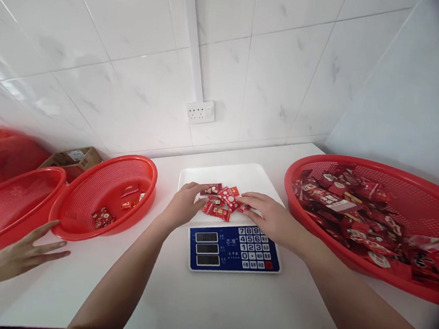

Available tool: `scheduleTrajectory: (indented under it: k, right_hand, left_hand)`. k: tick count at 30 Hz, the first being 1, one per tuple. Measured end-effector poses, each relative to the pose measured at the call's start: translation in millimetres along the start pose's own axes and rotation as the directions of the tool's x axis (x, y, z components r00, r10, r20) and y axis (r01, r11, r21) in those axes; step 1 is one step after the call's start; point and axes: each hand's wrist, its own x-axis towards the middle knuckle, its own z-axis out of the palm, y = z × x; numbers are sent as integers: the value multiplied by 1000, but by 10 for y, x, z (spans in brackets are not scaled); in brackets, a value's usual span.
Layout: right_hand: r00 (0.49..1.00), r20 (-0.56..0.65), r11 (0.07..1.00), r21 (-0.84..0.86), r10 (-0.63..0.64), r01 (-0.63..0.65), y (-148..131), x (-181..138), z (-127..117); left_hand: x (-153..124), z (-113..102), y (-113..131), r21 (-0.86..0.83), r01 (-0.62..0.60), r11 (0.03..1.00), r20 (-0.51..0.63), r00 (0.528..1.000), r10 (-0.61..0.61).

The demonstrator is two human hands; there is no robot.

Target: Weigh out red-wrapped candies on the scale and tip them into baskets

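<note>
Your left hand point(185, 202) and right hand point(271, 217), both half-spread, flank small red shiny-wrapped packets point(228, 199), likely keeping 1 heap between them.

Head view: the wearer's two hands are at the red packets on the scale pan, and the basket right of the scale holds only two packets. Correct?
No: the right basket holds many packets, as the head view shows. The left hand and right hand are indeed at the red packets on the scale pan.
</note>
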Motion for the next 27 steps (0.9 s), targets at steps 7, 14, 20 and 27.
scheduleTrajectory:
  k: [7, 14, 20, 27]
  right_hand:
    - [997, 65, 999, 25, 32, -34, -97, 60, 6]
    - [998, 23, 995, 73, 60, -62, -142, -39, 0]
    - [994, -58, 992, 92, 95, -90, -167, -222, -126]
    - [971, -186, 984, 116, 154, -134, -141, -537, -110]
  left_hand:
    - [-40, 74, -29, -29, 44, 999, 1, 999, -44]
    - [35, 94, 4, -38, 32, 999, -14, 999, -32]
    - [-146, 51, 11, -6, 12, 1000, -89, 996, -13]
    - [-666, -185, -278, 263, 125, 957, -471, 882, 14]
